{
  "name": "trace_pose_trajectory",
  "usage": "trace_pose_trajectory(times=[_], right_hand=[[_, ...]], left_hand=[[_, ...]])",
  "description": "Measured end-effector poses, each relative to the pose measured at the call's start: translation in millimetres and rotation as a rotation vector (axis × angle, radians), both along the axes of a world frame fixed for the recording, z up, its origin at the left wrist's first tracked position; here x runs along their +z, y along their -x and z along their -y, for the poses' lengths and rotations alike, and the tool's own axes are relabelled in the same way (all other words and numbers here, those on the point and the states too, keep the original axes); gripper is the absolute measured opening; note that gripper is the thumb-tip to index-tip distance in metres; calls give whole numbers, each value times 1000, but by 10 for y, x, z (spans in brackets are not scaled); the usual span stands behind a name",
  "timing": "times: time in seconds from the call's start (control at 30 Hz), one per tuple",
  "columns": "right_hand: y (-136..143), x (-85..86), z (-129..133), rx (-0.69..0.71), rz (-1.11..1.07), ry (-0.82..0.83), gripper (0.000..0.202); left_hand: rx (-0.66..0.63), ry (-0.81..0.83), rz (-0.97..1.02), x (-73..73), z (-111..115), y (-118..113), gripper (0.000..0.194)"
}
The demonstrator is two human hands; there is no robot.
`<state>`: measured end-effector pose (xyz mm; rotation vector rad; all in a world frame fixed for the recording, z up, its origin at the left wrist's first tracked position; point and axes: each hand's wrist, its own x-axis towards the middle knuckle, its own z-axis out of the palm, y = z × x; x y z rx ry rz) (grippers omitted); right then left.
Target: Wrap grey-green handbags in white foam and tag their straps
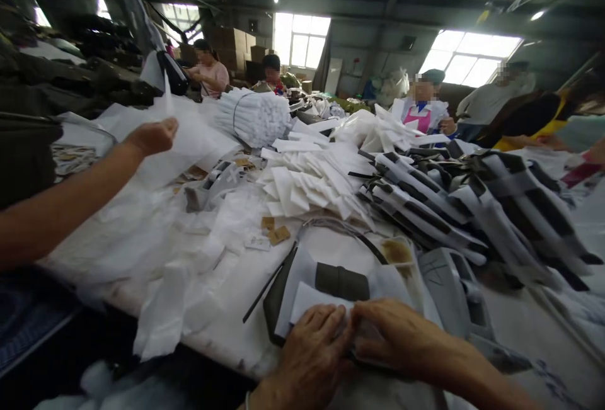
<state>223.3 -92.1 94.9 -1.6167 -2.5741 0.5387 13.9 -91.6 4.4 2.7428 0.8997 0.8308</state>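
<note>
In front of me lies a dark green fabric piece (341,280) with pale wrapping on both sides and dark cords around it. A white sheet (314,301) rests on its near part. My left hand (314,341) is closed on this sheet, fingertips pressing on top. Beside it, my right hand (392,331) is closed at the near edge, thumb and fingers pinching thin white material. The two hands touch at the fingertips, and their undersides are hidden. A small white label (258,243) and brown tags (278,235) lie beyond the fabric piece.
A co-worker's hand (154,136) lifts white sheeting at left. Stacked white sheets (307,183) and a tied white bundle (255,117) lie ahead. Wrapped dark fabric pieces (425,202) are piled right, near a grey tape dispenser (454,293). Several people work beyond.
</note>
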Motion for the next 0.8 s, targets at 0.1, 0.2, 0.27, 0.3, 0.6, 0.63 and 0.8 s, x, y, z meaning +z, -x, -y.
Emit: trace_pose_trajectory(times=[0.1,0.2,0.27,0.3,0.6,0.63,0.8], right_hand=[[-30,-368,120,72,5,-208,48],[-56,-624,284,93,15,-422,55],[-78,-676,344,112,21,-464,54],[-97,-685,350,116,24,-454,56],[-369,-855,187,113,76,-297,67],[-349,-826,187,112,76,-293,66],[-110,-525,229,78,94,-304,57]], left_hand=[[7,10,41,41,10,-16,52],[-27,5,15,167,31,-2,39],[-62,-28,-28,253,63,84,32],[-75,-39,-35,287,97,165,31],[895,195,37,68,1065,1907,22],[966,276,-42,-2,1159,2087,20],[1037,367,-221,-157,1342,2323,33]])
